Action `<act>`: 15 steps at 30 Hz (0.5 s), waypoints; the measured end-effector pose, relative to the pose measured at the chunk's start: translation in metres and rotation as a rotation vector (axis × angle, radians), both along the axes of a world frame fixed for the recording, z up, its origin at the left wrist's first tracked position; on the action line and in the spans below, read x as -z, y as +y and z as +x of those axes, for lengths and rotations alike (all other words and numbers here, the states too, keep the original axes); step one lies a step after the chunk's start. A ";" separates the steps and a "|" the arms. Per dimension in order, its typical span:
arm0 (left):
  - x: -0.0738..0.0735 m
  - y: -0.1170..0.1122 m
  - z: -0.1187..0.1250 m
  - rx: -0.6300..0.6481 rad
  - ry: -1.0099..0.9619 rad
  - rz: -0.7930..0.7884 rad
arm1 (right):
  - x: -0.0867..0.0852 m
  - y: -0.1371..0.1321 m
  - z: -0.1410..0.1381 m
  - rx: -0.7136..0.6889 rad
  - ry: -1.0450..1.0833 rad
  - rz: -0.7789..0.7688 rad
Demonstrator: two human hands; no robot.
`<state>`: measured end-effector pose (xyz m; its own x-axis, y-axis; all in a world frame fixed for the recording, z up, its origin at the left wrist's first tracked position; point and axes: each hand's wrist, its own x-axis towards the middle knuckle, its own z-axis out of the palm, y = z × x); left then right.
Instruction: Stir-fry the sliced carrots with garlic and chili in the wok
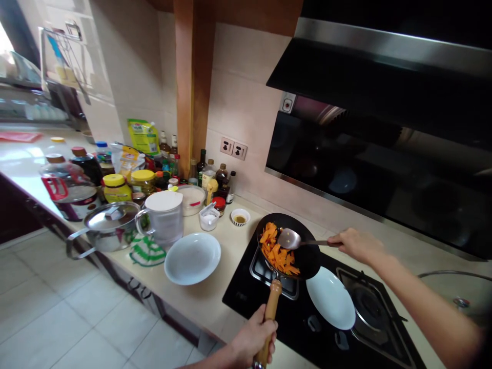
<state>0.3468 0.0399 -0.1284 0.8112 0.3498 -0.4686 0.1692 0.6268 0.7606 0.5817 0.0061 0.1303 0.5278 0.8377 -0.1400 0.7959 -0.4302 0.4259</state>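
Note:
My left hand (253,335) is wrapped round the wooden handle (271,307) of a black wok (307,256) that sits tilted over the left burner. Orange carrot slices (277,251) lie piled on the wok's left side. My right hand (355,243) grips the handle of a metal spatula (290,239), whose blade rests inside the wok just right of the carrots. A white plate (330,297) lies on the black stove top between the burners, directly under the wok's right rim.
A second white plate (192,258) sits on the beige counter left of the stove. Behind it stand a white jug (166,215), a lidded steel pot (109,225), small bowls and several bottles and jars. A glass lid (461,292) lies at far right. The range hood (384,66) hangs overhead.

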 end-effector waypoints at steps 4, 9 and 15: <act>0.003 -0.001 0.001 0.002 0.010 -0.010 | -0.040 0.018 -0.002 0.134 0.133 -0.274; -0.001 -0.001 0.001 -0.003 0.010 0.000 | -0.035 0.050 -0.013 0.298 0.366 -0.368; -0.002 -0.001 0.001 -0.001 0.011 -0.009 | -0.005 0.051 -0.016 0.289 0.522 -0.190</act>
<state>0.3479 0.0388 -0.1264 0.8054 0.3466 -0.4807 0.1767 0.6338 0.7530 0.5656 0.0573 0.1352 0.5513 0.6061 -0.5733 0.7824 -0.6142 0.1030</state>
